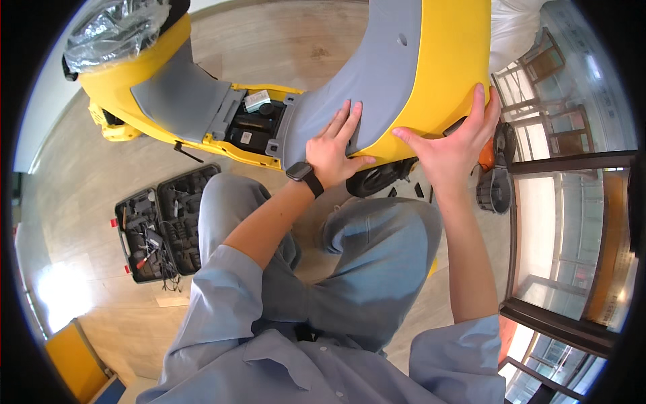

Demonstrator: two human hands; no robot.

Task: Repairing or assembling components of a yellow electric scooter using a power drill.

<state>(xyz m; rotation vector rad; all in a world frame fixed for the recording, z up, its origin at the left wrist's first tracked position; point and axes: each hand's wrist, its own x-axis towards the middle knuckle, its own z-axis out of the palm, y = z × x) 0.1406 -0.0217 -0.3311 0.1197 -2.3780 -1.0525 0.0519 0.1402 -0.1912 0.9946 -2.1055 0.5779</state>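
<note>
Yellow-and-grey scooter body (393, 81), straight ahead, touching both hands, long axis curving up and away! See the left hand (330, 151), nearer the open compartment (222, 121), fingers splayed over grey, unclenched. Now check the right hand (454, 151), spanning the yellow lower corner, fingertips past the edge: gripping or just braced, can't tell.

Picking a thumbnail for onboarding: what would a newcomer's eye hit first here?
The yellow-and-grey scooter-like body filling the top, with the left hand on its grey panel and the right hand on its yellow side panel. Then the crinkled clear plastic at upper left, and the open black tool case lying left of the knees.
</note>
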